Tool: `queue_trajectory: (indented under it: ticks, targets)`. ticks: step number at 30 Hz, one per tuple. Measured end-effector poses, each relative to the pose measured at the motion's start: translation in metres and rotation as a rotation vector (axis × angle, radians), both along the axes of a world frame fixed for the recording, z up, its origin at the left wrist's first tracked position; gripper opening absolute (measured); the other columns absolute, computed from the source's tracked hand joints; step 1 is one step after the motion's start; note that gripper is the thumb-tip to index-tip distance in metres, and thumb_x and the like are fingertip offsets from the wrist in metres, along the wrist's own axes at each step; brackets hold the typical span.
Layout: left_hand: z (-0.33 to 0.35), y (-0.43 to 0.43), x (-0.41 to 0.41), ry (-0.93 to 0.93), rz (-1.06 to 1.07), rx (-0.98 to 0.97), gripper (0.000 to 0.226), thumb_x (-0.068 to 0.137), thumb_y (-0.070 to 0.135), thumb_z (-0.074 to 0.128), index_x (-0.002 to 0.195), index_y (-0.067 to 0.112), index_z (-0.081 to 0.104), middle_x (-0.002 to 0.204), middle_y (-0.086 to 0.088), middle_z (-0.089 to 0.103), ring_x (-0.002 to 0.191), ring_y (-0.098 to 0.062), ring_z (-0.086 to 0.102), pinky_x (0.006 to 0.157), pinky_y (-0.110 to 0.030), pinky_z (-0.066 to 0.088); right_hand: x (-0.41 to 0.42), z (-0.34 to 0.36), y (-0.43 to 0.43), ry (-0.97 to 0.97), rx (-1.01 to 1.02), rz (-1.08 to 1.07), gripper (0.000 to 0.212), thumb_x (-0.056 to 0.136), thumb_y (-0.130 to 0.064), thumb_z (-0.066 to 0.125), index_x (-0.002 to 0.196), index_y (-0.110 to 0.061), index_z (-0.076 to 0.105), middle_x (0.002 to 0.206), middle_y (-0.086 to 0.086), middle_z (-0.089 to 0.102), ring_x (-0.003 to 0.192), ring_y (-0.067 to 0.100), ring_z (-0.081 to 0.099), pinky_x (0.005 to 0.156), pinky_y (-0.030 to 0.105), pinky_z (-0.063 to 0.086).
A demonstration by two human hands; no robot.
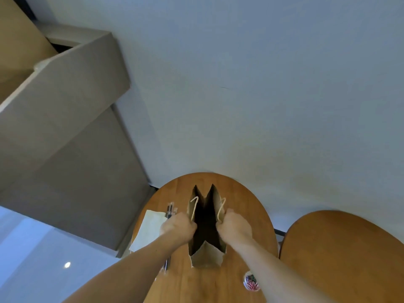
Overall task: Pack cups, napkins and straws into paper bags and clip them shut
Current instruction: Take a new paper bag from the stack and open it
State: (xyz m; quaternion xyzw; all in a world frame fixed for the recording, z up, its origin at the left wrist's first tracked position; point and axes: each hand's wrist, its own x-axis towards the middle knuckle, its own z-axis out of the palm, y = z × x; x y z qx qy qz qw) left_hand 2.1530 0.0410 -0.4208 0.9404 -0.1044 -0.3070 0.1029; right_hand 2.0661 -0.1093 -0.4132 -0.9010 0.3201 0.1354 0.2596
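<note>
A brown paper bag (206,255) with rope handles stands upright on the round wooden table (247,206), its mouth spread wide and its inside dark. My left hand (178,227) grips the bag's left rim. My right hand (235,225) grips the right rim by the handle. Left of the bag lies a white napkin (147,231), with dark wrapped straws (170,209) just past it. A cup with a red and green print (251,281) shows partly under my right forearm near the front of the table.
A second wooden table (341,248) stands close on the right. A grey stepped wall (65,127) rises on the left, and a pale wall fills the background.
</note>
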Motion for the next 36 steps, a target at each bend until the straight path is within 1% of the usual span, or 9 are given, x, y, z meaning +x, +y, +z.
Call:
queue_trajectory:
  ticks: [3,7,11,13,17,21,26,29,36]
  targets:
    - [0.007,0.013,0.010,-0.091,0.015,0.086,0.026,0.099,0.034,0.051,0.075,0.024,0.057,0.069,0.006,0.064,0.052,-0.007,0.064,0.041,-0.015,0.042,-0.010,-0.002,-0.026,0.035,-0.053,-0.014,0.015,0.095,-0.031,0.054,0.105,-0.022,0.061,0.093,-0.004,0.068,0.083,0.017,0.067,0.072,0.034,0.058]
    - [0.009,0.035,0.020,-0.150,0.042,0.084,0.033,0.099,0.030,0.047,0.068,0.023,0.057,0.063,0.006,0.062,0.049,-0.006,0.060,0.043,-0.018,0.044,-0.031,-0.009,-0.051,-0.006,-0.090,-0.070,0.009,0.095,-0.028,0.053,0.088,-0.028,0.059,0.073,-0.010,0.062,0.064,0.009,0.062,0.063,0.030,0.059]
    - [-0.004,0.028,0.011,-0.093,-0.040,-0.013,0.022,0.098,0.040,0.047,0.083,0.027,0.057,0.071,0.010,0.062,0.058,-0.006,0.062,0.046,-0.013,0.039,-0.029,-0.015,-0.038,-0.024,0.065,-0.012,0.012,0.095,-0.036,0.055,0.091,-0.026,0.060,0.074,-0.008,0.064,0.065,0.009,0.065,0.066,0.032,0.060]
    - [-0.016,0.020,0.008,0.006,-0.098,-0.055,0.021,0.095,0.048,0.050,0.096,0.028,0.057,0.079,0.009,0.064,0.067,-0.007,0.066,0.055,-0.014,0.048,-0.026,-0.017,-0.028,-0.017,0.154,0.039,0.020,0.094,-0.045,0.057,0.101,-0.027,0.060,0.085,-0.009,0.068,0.074,0.009,0.068,0.071,0.032,0.061]
    - [-0.021,0.022,0.015,0.253,-0.100,-0.175,0.072,0.079,0.063,0.064,0.138,0.029,0.040,0.128,0.000,0.059,0.109,-0.017,0.064,0.090,-0.028,0.055,-0.024,-0.019,-0.027,0.054,0.294,0.123,0.074,0.080,-0.064,0.065,0.141,-0.028,0.043,0.135,-0.006,0.057,0.117,0.017,0.061,0.093,0.033,0.055]
    - [-0.002,0.032,0.033,0.366,-0.211,-0.156,0.109,0.066,0.065,0.072,0.153,0.033,0.015,0.156,-0.002,0.034,0.137,-0.022,0.044,0.104,-0.031,0.043,-0.015,-0.008,-0.041,0.137,0.452,0.167,0.102,0.071,-0.060,0.073,0.154,-0.025,0.025,0.154,0.000,0.039,0.135,0.023,0.046,0.105,0.037,0.048]
    - [0.036,0.026,0.057,0.066,-0.360,-0.047,0.079,0.085,0.050,0.066,0.150,0.024,0.031,0.142,0.000,0.049,0.126,-0.022,0.051,0.104,-0.039,0.046,0.020,0.025,-0.053,0.110,0.275,0.264,0.086,0.085,-0.032,0.062,0.157,-0.024,0.015,0.163,0.002,0.019,0.143,0.025,0.034,0.110,0.041,0.043]
    - [0.067,0.013,0.067,-0.167,-0.388,0.022,0.063,0.084,0.042,0.062,0.140,0.019,0.043,0.133,-0.004,0.054,0.125,-0.027,0.051,0.100,-0.044,0.047,0.050,0.055,-0.050,-0.038,0.124,0.334,0.071,0.093,-0.028,0.053,0.156,-0.021,0.021,0.161,0.004,0.024,0.145,0.025,0.030,0.115,0.039,0.035]
    - [0.138,0.014,0.098,-0.411,-0.320,0.040,0.071,0.091,0.046,0.051,0.152,0.018,0.028,0.154,-0.007,0.034,0.141,-0.029,0.031,0.112,-0.048,0.034,0.110,0.116,-0.020,-0.176,0.028,0.478,0.065,0.094,-0.030,0.050,0.154,-0.020,0.026,0.158,0.002,0.026,0.142,0.024,0.030,0.112,0.037,0.032]
